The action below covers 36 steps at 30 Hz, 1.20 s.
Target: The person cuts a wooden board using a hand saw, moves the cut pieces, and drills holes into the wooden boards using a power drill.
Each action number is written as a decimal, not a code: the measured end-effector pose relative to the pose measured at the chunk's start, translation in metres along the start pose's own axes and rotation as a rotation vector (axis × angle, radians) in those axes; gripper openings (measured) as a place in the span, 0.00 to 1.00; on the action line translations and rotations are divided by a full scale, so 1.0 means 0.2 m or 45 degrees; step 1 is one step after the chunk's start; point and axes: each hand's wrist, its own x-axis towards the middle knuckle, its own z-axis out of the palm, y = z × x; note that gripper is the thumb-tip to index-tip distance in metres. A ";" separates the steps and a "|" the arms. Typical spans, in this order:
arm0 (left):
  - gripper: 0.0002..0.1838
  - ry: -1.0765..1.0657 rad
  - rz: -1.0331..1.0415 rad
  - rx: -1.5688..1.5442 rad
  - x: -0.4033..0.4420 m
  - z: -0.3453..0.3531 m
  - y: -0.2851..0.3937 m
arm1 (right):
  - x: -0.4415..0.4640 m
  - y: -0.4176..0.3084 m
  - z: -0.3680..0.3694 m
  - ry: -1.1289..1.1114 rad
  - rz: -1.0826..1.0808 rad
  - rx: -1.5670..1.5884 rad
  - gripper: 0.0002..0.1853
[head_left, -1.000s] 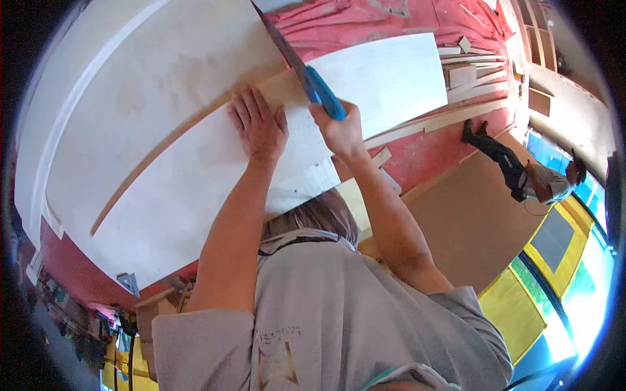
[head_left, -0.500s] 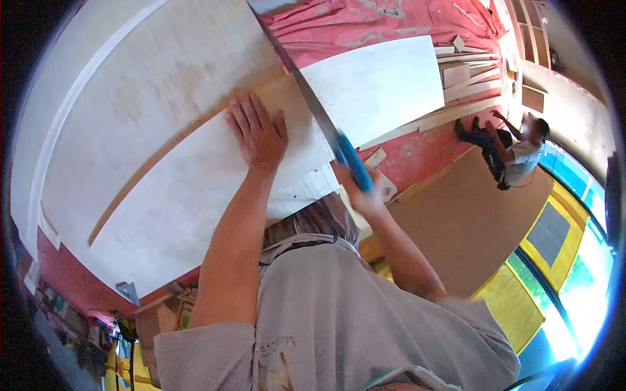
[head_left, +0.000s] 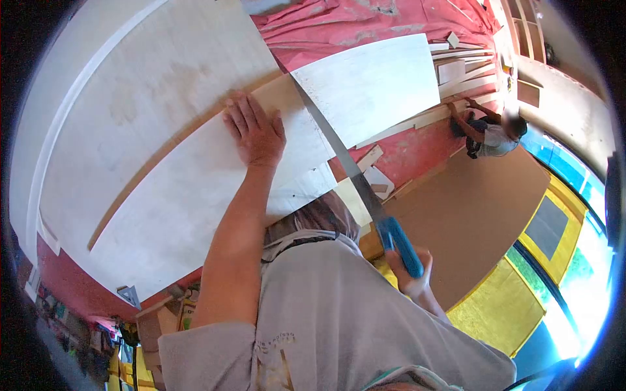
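Note:
My left hand (head_left: pixel 255 130) lies flat with spread fingers on a curved white board (head_left: pixel 176 195), near the edge of a larger pale wooden sheet (head_left: pixel 156 78). My right hand (head_left: pixel 411 274) is wrapped round the blue handle of a handsaw (head_left: pixel 332 138), low at my right side. The saw's blade slants up and left, its tip end between the board under my left hand and another white piece (head_left: pixel 375 81) to the right. Bare wood shows at the board's upper edge beside my fingers.
Another person (head_left: pixel 492 133) crouches at the right beside wooden strips (head_left: pixel 469 85). A red sheet (head_left: pixel 365 23) lies behind the boards. A large brown panel (head_left: pixel 463 215) is at the right, and a small metal angle tool (head_left: pixel 129 295) is at the lower left.
My right hand has drawn the saw down and right, away from the boards, exposing more blade. My left hand has stayed in place. The other person has lowered into a crouch, hands reaching toward the strips.

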 end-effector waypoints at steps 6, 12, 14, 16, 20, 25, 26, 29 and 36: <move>0.42 -0.001 0.003 -0.011 0.02 -0.02 0.00 | 1.17 -0.16 0.54 -0.063 -0.122 0.176 0.16; 0.42 -0.004 -0.028 -0.013 -0.02 -0.04 0.01 | 1.21 -0.36 0.55 -0.057 -0.228 0.083 0.20; 0.42 -0.001 0.017 0.008 -0.01 -0.05 0.01 | 1.22 -0.50 0.53 -0.086 -0.197 0.090 0.24; 0.42 0.013 0.032 -0.059 -0.06 -0.06 0.06 | 1.27 -0.56 0.53 -0.079 -0.208 0.070 0.27; 0.43 0.021 0.029 -0.115 -0.15 -0.05 0.11 | 1.24 -0.57 0.51 -0.123 -0.124 -0.128 0.31; 0.45 -0.082 0.018 -0.036 -0.15 -0.03 0.11 | 0.58 -0.14 0.24 0.032 -0.119 -0.008 0.18; 0.46 -0.160 -0.003 0.010 -0.15 -0.02 0.11 | 0.38 0.04 0.11 -0.008 0.001 -0.049 0.14; 0.46 -0.141 -0.004 -0.051 -0.15 -0.04 0.12 | -0.19 0.08 -0.21 -0.032 0.074 -0.030 0.07; 0.46 -0.127 0.003 -0.019 -0.14 0.00 0.10 | 0.38 0.02 0.12 0.069 -0.035 -0.012 0.09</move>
